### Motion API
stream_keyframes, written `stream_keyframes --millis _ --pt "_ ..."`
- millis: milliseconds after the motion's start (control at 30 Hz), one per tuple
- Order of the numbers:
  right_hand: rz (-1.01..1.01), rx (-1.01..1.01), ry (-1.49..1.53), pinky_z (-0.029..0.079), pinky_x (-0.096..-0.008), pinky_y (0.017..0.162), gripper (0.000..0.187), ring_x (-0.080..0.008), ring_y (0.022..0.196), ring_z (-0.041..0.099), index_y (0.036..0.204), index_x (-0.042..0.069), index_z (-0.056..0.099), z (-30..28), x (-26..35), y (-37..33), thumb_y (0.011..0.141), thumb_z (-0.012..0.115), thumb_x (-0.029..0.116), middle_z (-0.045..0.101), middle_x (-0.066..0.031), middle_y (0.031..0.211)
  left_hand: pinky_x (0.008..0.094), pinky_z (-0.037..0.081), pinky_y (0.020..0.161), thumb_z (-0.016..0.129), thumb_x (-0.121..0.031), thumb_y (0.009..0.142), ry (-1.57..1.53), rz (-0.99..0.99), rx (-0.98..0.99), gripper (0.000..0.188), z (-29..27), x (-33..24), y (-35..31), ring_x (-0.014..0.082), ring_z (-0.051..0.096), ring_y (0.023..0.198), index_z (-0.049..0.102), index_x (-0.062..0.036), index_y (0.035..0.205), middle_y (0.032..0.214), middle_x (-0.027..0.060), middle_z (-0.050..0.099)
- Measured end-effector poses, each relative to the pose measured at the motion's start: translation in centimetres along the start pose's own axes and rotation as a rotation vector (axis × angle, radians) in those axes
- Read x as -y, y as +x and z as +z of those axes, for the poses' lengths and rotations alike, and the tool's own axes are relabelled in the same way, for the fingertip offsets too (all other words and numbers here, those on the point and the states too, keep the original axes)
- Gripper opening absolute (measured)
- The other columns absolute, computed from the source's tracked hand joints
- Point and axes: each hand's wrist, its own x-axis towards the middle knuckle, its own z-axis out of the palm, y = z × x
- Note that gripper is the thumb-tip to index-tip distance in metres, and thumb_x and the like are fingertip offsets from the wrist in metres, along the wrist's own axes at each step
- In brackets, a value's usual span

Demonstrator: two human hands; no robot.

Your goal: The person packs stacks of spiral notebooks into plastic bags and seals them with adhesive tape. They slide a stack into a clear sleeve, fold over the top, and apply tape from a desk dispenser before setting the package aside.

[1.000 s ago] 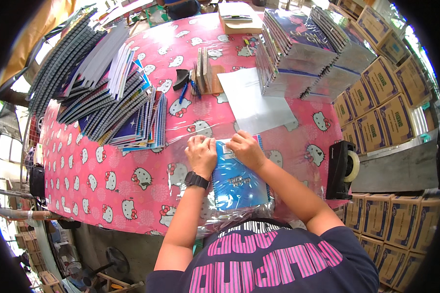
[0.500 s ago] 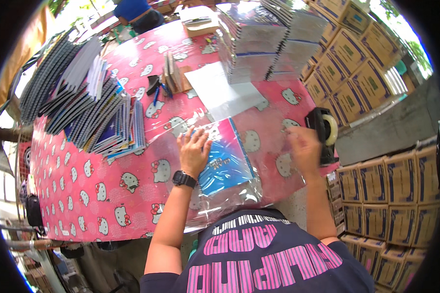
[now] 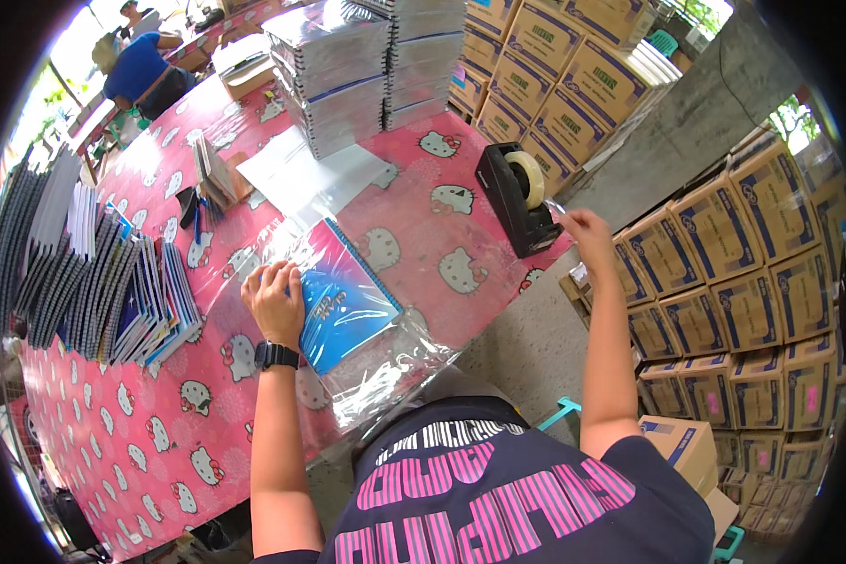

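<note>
In front of me a blue and pink spiral notebook (image 3: 345, 305) lies on a sheet of clear plastic (image 3: 385, 371), which crinkles out past its near edge. My left hand (image 3: 274, 299), with a black watch at the wrist, rests palm down at the notebook's left edge, fingers slightly bent on the plastic. Off to the right, my right hand (image 3: 587, 240) pinches the end of a strip of clear tape (image 3: 556, 209) at the cutting end of a black tape dispenser (image 3: 509, 193). A pale tape roll (image 3: 528, 179) sits in the dispenser.
Piles of spiral notebooks (image 3: 85, 263) cover the table's left side. Taller notebook stacks (image 3: 348, 75) stand at the back, behind white paper (image 3: 310, 179). Cardboard boxes (image 3: 705, 226) are stacked at the right. A person in blue (image 3: 141, 66) is at the far left.
My view has swung to the right. My right hand has reached out to the dispenser's cutting end and now pinches the tape. The left hand stays at the notebook's left edge.
</note>
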Motion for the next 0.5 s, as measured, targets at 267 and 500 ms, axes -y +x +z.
stream_keyframes --millis 267,500 --pt "0.781 0.799 0.782 0.026 -0.0155 0.040 0.017 -0.0038 0.048 0.040 0.083 0.005 0.060 5.8 -3.6 -4.9 0.086 0.064 0.022 0.053 0.0035 0.067 0.0433 0.027 0.100 0.055 -0.026 0.087 -0.037 -0.035 -0.034 0.020 1.0 1.2 -0.4 0.0225 0.052 0.107 0.071 -0.0133 0.086 0.101 -0.0009 0.064" --pt "0.235 0.951 0.379 0.038 -0.0217 0.044 0.030 -0.0060 0.054 0.050 0.085 0.003 0.067 27.8 17.6 -4.3 0.080 0.071 0.032 0.061 -0.0031 0.071 0.0545 0.019 0.103 0.059 -0.027 0.084 -0.193 -0.169 -0.035 0.017 0.7 1.5 -1.0 0.0174 0.054 0.105 0.072 -0.0176 0.088 0.100 -0.0036 0.064"
